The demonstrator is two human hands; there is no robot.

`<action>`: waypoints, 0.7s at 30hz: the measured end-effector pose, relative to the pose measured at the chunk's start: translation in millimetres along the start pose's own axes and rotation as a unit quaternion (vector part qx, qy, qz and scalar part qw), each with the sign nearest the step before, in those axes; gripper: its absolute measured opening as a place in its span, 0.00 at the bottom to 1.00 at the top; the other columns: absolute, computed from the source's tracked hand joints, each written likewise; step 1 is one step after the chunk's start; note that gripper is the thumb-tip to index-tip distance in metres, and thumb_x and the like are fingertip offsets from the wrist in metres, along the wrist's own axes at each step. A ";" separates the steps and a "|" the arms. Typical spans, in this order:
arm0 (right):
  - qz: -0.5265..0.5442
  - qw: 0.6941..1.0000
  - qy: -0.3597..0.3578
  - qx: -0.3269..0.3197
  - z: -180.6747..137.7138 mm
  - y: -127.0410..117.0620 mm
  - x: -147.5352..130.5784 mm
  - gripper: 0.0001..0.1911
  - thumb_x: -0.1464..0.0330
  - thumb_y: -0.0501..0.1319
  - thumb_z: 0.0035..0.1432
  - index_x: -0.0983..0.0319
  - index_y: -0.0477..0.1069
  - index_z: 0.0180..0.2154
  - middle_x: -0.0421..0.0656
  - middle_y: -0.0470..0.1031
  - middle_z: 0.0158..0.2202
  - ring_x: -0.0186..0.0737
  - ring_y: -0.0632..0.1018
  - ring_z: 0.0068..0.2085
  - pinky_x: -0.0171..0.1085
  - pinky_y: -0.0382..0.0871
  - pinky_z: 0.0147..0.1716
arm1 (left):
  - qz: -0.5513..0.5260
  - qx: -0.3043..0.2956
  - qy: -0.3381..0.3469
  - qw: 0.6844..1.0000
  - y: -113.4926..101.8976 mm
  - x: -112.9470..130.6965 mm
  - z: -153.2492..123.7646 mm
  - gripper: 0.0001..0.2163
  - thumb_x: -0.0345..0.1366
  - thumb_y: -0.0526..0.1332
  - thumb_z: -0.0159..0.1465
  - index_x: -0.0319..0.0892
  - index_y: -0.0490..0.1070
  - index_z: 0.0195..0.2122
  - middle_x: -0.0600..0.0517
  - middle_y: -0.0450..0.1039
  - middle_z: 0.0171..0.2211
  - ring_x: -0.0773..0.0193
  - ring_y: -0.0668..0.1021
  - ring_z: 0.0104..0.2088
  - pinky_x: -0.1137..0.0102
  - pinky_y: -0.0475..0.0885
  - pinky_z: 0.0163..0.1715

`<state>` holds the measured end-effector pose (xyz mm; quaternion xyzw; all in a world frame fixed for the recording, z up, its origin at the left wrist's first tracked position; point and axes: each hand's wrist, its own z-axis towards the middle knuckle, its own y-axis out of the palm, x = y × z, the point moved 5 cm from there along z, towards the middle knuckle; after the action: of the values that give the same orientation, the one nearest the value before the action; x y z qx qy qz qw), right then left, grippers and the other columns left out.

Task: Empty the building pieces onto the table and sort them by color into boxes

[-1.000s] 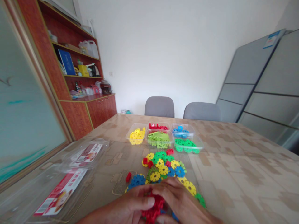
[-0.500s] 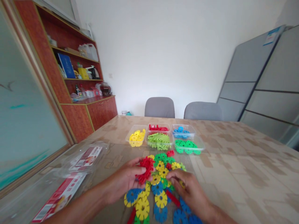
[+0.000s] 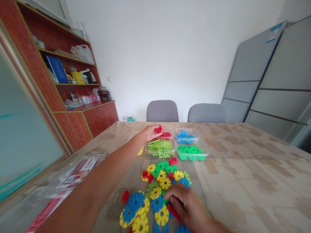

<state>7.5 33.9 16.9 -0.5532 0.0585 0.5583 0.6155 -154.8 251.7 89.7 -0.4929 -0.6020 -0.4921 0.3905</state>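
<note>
My left hand (image 3: 152,131) is stretched far out over the red-piece tray (image 3: 167,134), fingers curled round a clump of red plastic pieces (image 3: 158,129). My right hand (image 3: 186,204) rests near me on the loose pile of coloured gear discs (image 3: 160,186), fingers bent down onto a red piece (image 3: 173,212) and blue discs. Beyond the pile stand clear trays of light green pieces (image 3: 160,148), dark green discs (image 3: 191,152) and blue discs (image 3: 186,136). My left forearm hides most of the yellow tray (image 3: 141,150).
A clear plastic lid with red labels (image 3: 73,171) lies at the left on the patterned table (image 3: 243,168). Two grey chairs (image 3: 162,111) stand at the far side. A wooden shelf unit (image 3: 73,84) fills the left, grey panels (image 3: 272,74) lean at the right.
My left hand has carried the red pieces from the pile near me forward to the red tray. My right hand has stayed on the pile. The view has tilted slightly.
</note>
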 end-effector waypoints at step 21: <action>-0.011 1.000 -0.027 -0.006 3.1 4.5 -0.1 0.12 0.79 0.52 0.57 0.61 0.71 0.34 0.41 0.73 0.31 0.35 0.74 0.33 0.29 0.64 0.32 | 0.456 -0.003 0.225 0.861 1.0 -2.4 21.8 0.13 0.38 0.58 0.67 0.40 0.68 0.51 0.45 0.69 0.51 0.57 0.75 0.46 0.57 0.73 0.45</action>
<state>2.4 35.1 15.4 -0.5419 0.0323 0.5664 0.6201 -153.0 272.5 83.1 -0.5893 -0.2042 -0.3580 0.6949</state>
